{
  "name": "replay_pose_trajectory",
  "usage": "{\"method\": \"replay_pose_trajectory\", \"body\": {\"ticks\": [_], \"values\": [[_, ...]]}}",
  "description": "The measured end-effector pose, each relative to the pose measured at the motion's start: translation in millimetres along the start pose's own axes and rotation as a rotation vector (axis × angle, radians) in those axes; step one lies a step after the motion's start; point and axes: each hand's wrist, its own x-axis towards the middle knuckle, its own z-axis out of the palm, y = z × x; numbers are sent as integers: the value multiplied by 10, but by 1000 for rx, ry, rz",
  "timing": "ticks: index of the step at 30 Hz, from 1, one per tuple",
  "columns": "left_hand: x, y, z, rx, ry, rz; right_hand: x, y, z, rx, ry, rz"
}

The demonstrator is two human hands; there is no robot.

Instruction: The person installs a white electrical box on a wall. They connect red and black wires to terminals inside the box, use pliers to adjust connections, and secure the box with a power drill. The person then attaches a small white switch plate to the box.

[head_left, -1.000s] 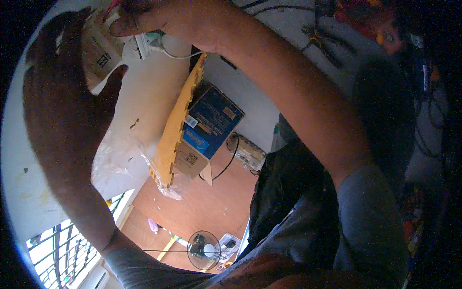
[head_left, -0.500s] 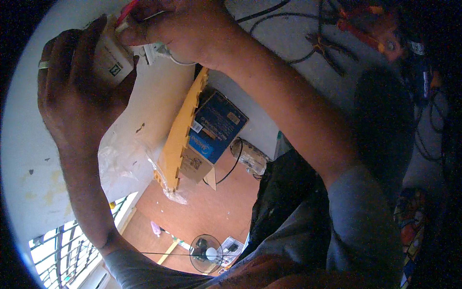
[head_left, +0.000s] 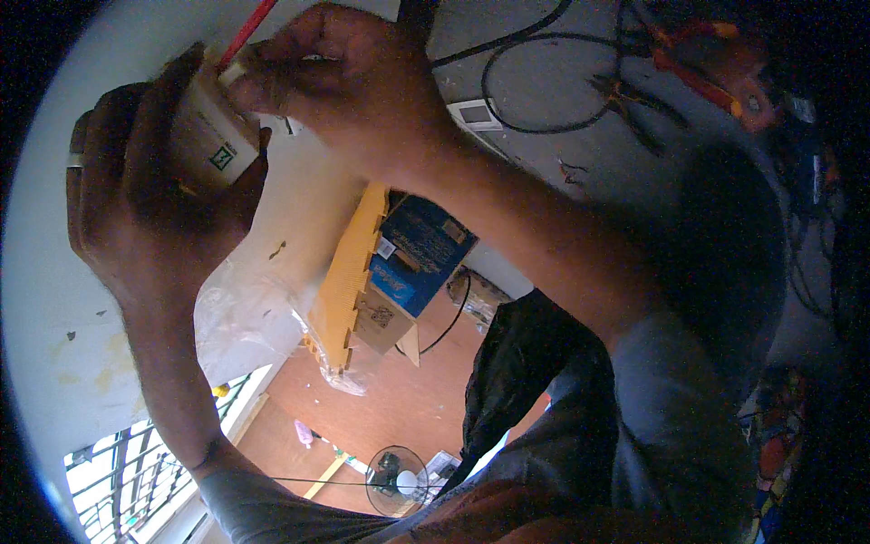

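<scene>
My left hand (head_left: 154, 181) is closed around a white box-shaped plastic part (head_left: 207, 136) with a small dark printed mark, held at the upper left. Close against that part, my right hand (head_left: 335, 82) has its fingers pinched together. From between the hands a thin red strip or rod (head_left: 249, 34) slants up to the top edge; its kind is unclear. By my right fingertips is a small pale piece (head_left: 233, 74). My right fingers partly cover the contact point, so what exactly they grip is hard to make out.
Orange-handled pliers (head_left: 634, 104), black cable (head_left: 494, 72) and a white square frame (head_left: 476, 115) lie on the grey surface at the upper right. Lower down are a blue box (head_left: 421, 258), a yellow foam mat (head_left: 349, 281), clear plastic film (head_left: 240, 313) and a fan (head_left: 396, 480).
The view has shifted, so the surroundings sit lower and farther right. More of the red strip shows, and the white square frame has come into sight beside my right wrist.
</scene>
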Motion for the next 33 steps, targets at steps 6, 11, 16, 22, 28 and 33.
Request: {"method": "replay_pose_trajectory", "body": {"ticks": [6, 11, 16, 22, 28, 33], "values": [[-19, 16, 21, -37, 40, -4, -46, 386, 295, -45, 186, -419], [-51, 24, 5, -6, 6, -10, -71, 279, 2, -290, -81, -403], [-66, 22, 10, -25, 21, -14, 41, 311, -209, -563, -208, -511], [-112, 10, 24, -78, 22, -44, 243, 456, -229, -641, -280, -694], [-130, -17, 13, -103, -3, -63, 290, 503, -300, -724, -376, -722], [-91, -11, 1, -71, -15, -29, 389, 662, -220, -582, -215, -990]]}}
